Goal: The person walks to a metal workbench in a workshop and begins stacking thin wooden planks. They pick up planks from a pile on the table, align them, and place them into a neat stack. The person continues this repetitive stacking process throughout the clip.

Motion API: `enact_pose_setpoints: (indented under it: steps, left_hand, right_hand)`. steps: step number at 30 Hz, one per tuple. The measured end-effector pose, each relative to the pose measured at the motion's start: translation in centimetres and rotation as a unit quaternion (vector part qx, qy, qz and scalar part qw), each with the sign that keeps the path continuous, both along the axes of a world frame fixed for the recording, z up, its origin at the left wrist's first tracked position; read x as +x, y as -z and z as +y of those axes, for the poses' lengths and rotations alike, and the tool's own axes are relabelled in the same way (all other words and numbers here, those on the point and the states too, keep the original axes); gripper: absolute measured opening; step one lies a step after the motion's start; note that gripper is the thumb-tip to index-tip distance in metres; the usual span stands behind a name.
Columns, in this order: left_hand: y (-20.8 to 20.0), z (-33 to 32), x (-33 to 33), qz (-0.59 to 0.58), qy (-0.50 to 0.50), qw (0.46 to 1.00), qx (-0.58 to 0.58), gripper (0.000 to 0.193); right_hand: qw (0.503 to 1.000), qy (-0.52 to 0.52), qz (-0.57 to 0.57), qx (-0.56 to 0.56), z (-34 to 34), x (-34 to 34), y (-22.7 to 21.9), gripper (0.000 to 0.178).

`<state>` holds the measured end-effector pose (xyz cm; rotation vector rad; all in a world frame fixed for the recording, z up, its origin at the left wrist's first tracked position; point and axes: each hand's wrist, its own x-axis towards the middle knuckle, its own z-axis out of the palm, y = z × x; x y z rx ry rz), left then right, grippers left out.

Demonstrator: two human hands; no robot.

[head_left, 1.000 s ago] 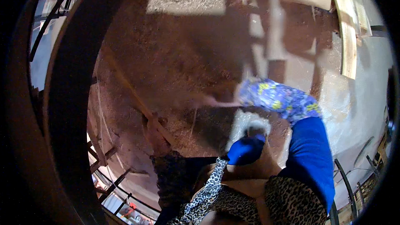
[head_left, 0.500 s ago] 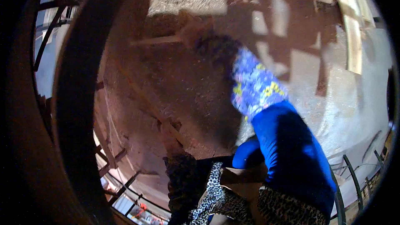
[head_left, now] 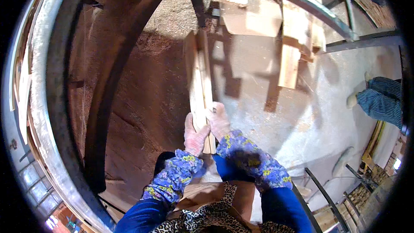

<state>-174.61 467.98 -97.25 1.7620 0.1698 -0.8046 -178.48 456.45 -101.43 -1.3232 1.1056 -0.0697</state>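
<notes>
Both my hands, in pale pinkish work gloves, grip a pair of long narrow wooden boards (head_left: 196, 80) lying side by side. My left hand (head_left: 195, 137) wraps the left edge close to the near end. My right hand (head_left: 218, 121) closes on the right edge, slightly farther along. The boards point away from my body, their far ends in shadow and their middle brightly lit. Floral sleeve covers (head_left: 172, 177) reach up to my blue sleeves.
A dark curved metal frame (head_left: 101, 116) rises on the left. Light planks (head_left: 290, 62) and a cardboard piece (head_left: 252, 17) lie ahead to the right, beneath a metal bar (head_left: 306, 4). Another person's striped trouser leg (head_left: 381, 103) shows at far right. Black rods (head_left: 325, 198) stand lower right.
My hands were apart in shadow, the right one stretched forward; now they are together near my body on the boards. The view has shifted, bringing in the other person's leg.
</notes>
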Motion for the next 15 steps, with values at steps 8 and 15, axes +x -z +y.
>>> enact_pose_setpoints:
  steps: [8, 15]
  left_hand:
    - [-22.7, -1.9, -5.5, -0.077, 0.279, 0.948, 0.135, 0.109]
    - [-40.3, 0.9, -1.0, -0.259, 0.258, 0.929, 0.045, 0.093]
  right_hand:
    - [0.958, 0.183, -0.092, 0.201, 0.0, -12.5, -20.6, 0.04]
    - [0.944, 0.032, -0.192, 0.264, 1.1, -9.5, -36.7, 0.045]
